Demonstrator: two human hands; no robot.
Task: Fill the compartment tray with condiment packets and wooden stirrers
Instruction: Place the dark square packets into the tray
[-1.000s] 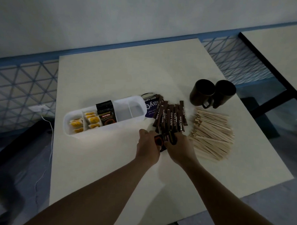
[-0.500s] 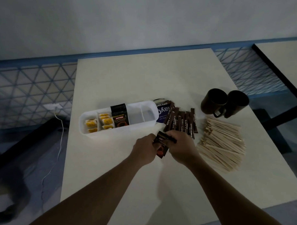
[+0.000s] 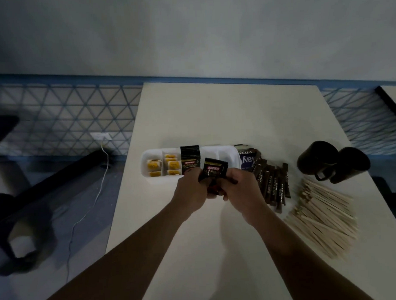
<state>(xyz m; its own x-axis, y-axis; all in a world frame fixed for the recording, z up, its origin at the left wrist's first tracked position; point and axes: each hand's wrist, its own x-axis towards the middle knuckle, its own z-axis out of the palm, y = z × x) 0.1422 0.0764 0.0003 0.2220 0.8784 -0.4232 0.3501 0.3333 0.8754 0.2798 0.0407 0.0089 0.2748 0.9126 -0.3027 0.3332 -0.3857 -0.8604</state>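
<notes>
left hand (image 3: 190, 191) and right hand (image 3: 244, 191) have raised the kopiko sachet stack (image 3: 213, 170) off the bench (image 3: 213, 115), fingers (image 3: 234, 176) of both pinching it, now at the near wall of the compartment tray (image 3: 221, 150); likely insertion next.

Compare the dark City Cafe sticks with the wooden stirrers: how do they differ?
The City Cafe stick sachets are dark brown with printed lettering; the wooden stirrers are pale and plain. The sachets are few, fanned side by side beside the compartment tray; the stirrers are many, heaped loosely farther right. Both are long, slim and lie on the table, outside the tray.
</notes>
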